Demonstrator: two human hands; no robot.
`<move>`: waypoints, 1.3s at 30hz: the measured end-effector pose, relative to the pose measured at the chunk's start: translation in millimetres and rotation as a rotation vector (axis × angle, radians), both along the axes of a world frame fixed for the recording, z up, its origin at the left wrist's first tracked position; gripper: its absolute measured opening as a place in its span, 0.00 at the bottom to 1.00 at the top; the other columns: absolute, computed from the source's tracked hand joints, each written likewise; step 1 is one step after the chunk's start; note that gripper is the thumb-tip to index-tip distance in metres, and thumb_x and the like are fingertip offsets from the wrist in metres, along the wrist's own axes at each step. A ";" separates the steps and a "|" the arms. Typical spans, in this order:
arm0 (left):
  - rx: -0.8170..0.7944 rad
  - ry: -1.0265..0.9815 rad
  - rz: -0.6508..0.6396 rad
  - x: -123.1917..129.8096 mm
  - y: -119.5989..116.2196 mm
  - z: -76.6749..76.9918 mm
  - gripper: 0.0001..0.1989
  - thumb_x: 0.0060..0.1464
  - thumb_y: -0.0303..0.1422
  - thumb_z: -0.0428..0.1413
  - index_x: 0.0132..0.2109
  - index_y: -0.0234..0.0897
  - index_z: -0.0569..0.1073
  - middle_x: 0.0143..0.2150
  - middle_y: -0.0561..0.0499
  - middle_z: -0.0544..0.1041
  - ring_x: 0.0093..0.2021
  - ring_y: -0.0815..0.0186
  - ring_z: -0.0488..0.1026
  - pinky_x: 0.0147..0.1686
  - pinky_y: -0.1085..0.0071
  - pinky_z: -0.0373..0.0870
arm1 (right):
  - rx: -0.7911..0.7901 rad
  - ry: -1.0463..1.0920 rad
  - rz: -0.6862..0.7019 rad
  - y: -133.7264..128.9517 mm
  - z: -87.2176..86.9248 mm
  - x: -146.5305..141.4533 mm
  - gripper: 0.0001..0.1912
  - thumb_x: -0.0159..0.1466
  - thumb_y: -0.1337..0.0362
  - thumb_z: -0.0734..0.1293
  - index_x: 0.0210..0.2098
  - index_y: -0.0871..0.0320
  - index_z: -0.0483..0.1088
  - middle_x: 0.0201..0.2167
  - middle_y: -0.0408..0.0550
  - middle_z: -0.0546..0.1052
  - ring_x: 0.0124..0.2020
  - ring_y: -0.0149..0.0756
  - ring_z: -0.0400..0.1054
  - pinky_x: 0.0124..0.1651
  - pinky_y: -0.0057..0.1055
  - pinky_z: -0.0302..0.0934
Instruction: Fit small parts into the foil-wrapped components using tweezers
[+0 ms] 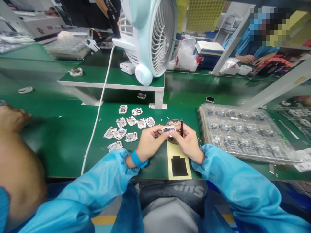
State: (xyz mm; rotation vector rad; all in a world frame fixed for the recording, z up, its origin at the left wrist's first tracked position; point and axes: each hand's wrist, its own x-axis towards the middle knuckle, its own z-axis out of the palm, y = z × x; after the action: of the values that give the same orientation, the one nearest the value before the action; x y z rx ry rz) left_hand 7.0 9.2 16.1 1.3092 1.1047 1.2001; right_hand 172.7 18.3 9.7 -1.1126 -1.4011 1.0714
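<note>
My left hand [151,142] and my right hand [188,140] meet over the bench, fingertips pinching a small white device housing [168,129] with dark parts inside it. A slim black tool [182,127], perhaps tweezers, stands up from my right hand. Just behind and below the fingers is a round dish [173,123] of tiny pale pieces, partly hidden. Under my wrists lies a pale yellow sheet [170,171] bearing a black rectangular piece [179,166]. Several similar open housings [131,137] are spread to the left of my left hand.
Stacked clear trays [243,129] full of small parts stand at right. A fan [155,38] sits on a raised green shelf [111,74], its white cable [97,123] running down to the front edge. Another person's arm [19,161] rests at left; a co-worker's hands [252,60] show far right.
</note>
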 end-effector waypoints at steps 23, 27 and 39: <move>0.516 0.520 0.072 -9.0 6.5 -1.5 0.07 0.63 0.31 0.57 0.45 0.39 0.80 0.37 0.48 0.79 0.40 0.61 0.74 0.42 0.65 0.68 | 0.534 -0.395 0.030 6.2 9.2 22.2 0.04 0.65 0.62 0.73 0.40 0.51 0.81 0.33 0.47 0.78 0.34 0.37 0.73 0.37 0.36 0.70; 0.547 0.592 0.064 -10.9 7.6 -3.7 0.08 0.64 0.31 0.56 0.45 0.39 0.80 0.36 0.48 0.79 0.40 0.61 0.73 0.43 0.64 0.67 | 0.525 -0.441 0.104 8.0 7.2 22.8 0.05 0.68 0.62 0.70 0.43 0.51 0.79 0.36 0.48 0.78 0.37 0.38 0.73 0.40 0.36 0.69; -0.017 0.069 0.010 -10.3 15.2 -0.8 0.12 0.53 0.40 0.65 0.37 0.35 0.82 0.30 0.50 0.80 0.30 0.65 0.74 0.32 0.70 0.68 | 0.353 -0.580 -0.082 16.2 8.2 32.7 0.09 0.72 0.60 0.63 0.42 0.55 0.73 0.35 0.47 0.73 0.35 0.38 0.69 0.39 0.35 0.62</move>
State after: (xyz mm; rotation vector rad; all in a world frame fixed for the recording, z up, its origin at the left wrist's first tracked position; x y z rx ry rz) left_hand -3.4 24.3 15.3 1.3422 1.1694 1.1577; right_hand 205.4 34.4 17.9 -1.2521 -1.8862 0.4192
